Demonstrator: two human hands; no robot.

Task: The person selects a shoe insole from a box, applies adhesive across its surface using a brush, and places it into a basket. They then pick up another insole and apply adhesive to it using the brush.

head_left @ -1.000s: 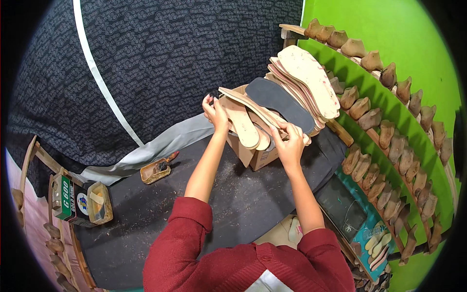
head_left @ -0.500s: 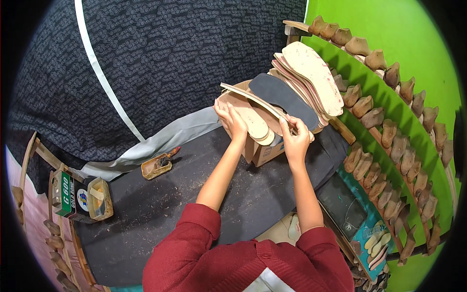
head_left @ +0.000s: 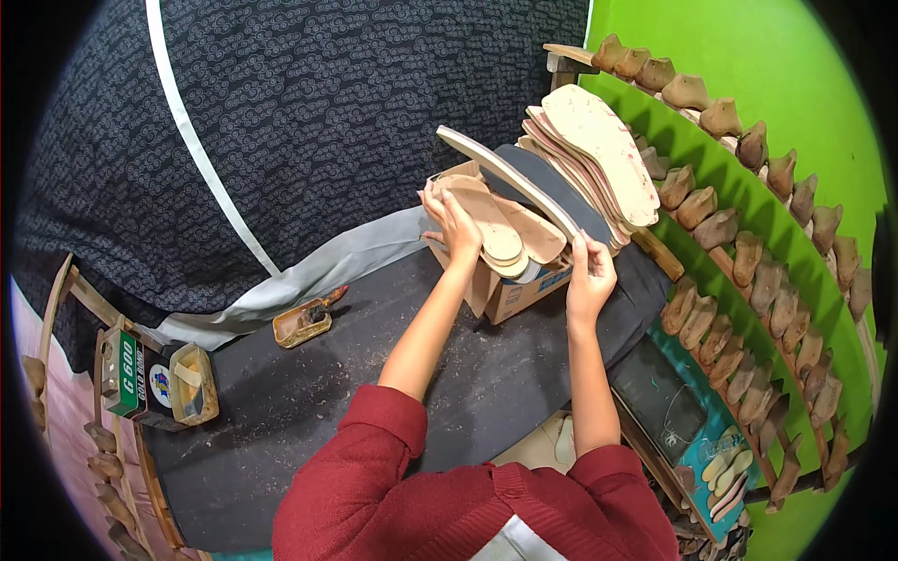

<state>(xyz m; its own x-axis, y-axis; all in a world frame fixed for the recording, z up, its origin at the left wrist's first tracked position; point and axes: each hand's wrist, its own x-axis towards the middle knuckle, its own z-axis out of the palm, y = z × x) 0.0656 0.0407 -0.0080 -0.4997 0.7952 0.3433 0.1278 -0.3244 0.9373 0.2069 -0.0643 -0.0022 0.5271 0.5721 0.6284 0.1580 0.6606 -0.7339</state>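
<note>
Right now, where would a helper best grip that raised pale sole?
Probably the far end of the raised pale sole, from the left, thumb and fingers on opposite faces: that end juts free, edge upward, while the right hand pinches the near end.

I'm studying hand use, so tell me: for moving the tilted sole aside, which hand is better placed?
Probably the right hand: it pinches the tilted sole by its near end. The left hand is at other soles in the cardboard box, clear of that one.
</note>
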